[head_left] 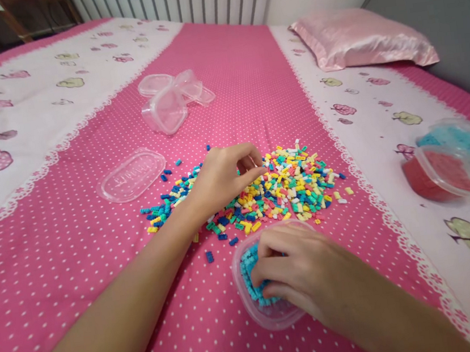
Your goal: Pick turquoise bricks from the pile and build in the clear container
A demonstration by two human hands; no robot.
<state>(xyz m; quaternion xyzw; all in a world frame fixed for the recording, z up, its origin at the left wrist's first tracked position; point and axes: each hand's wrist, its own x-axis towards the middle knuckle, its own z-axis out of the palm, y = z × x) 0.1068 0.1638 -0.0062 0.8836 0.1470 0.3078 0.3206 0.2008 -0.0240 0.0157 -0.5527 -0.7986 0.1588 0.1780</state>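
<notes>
A heap of small toy building bricks (300,182) in yellow, green, white, blue and coral lies on the bedspread. My left hand (228,174) rests over the heap's middle, fingers curled and thumb tip close to them; whether a brick is between them I cannot make out. Nearer me stands a clear plastic container (274,319) partly filled with light-blue bricks (253,276). My right hand (293,269) reaches over its right side, fingers bent down into it. Those fingertips are partly hidden, and so is anything they hold.
A clear lid (132,175) lies left of the heap. Behind it are several clear empty containers and lids (167,110). At the right sit a container of red bricks (436,174) and one of light-blue bricks (455,140). A pink pillow (363,37) lies at the back right.
</notes>
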